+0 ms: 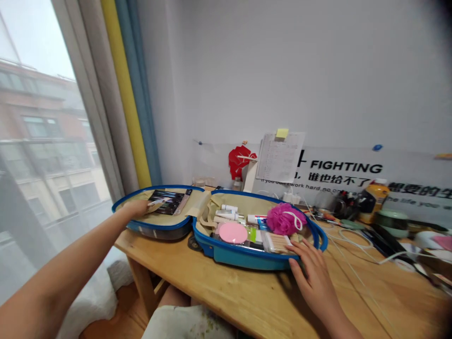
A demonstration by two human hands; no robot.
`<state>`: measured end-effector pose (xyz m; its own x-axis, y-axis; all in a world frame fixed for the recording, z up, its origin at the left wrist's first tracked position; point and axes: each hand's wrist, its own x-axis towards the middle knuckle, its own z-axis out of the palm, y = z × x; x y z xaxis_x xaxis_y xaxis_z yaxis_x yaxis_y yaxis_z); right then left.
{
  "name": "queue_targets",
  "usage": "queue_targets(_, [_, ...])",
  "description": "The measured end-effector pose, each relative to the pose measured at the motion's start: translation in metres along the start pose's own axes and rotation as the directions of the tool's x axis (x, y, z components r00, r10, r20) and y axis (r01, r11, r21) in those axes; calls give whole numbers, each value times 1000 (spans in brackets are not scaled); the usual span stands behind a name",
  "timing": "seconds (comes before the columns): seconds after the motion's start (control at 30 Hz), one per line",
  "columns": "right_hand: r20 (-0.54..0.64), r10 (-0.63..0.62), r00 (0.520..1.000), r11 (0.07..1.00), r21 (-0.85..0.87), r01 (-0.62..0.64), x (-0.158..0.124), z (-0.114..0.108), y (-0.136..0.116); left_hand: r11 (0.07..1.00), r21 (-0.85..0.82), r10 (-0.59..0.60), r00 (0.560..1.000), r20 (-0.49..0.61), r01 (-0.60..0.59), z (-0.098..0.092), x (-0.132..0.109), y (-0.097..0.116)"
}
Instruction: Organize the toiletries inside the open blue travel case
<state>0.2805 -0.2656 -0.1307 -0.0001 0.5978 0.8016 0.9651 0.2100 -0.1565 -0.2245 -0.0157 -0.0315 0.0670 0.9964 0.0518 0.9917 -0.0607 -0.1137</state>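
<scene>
An open blue suitcase (243,259) lies spread on the wooden table, its two halves side by side. My left hand (138,208) reaches into the left half, its fingers closed by a pale, thin item (158,202) that is too blurred to name. Under that item is a clear packet with dark contents (173,203). On the front right rim of the case rests my right hand (312,268), fingers spread and holding nothing. Near its fingertips are a pack of cotton swabs (277,243) and a magenta bath puff (280,219). A pink oval pad (233,233), white tubes (228,214) and toothpaste (257,220) fill the right half.
Cables (353,240), a yellow bottle (374,200) and a green-lidded container (391,221) crowd the right of the table (254,287). Behind the case, papers (280,157) hang against the wall. Curtains (130,94) and a window border the left side.
</scene>
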Motion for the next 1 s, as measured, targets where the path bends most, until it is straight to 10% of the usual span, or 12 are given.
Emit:
queue_targets(0.17, [20, 21, 1000, 1000, 16, -21, 0, -1, -2, 978, -17, 208, 974, -90, -210, -45, -12, 41])
queue_targets(0.37, [59, 72, 996, 997, 32, -74, 1, -3, -2, 791, -57, 570, 768, -294, -609, -86, -40, 156])
queue_targets(0.5, [73, 75, 995, 996, 50, -78, 1, -3, -2, 670, -37, 702, 650, -292, -741, -78, -43, 237])
queue_targets(0.67, [60, 81, 995, 995, 58, -84, -1, -2, -2, 647, 5, 750, 635, -184, -763, -57, -36, 307])
queue_targets(1.0, [46, 56, 997, 997, 48, -58, 1, -3, -4, 626, -51, 774, 628, -74, -778, -24, -15, 335])
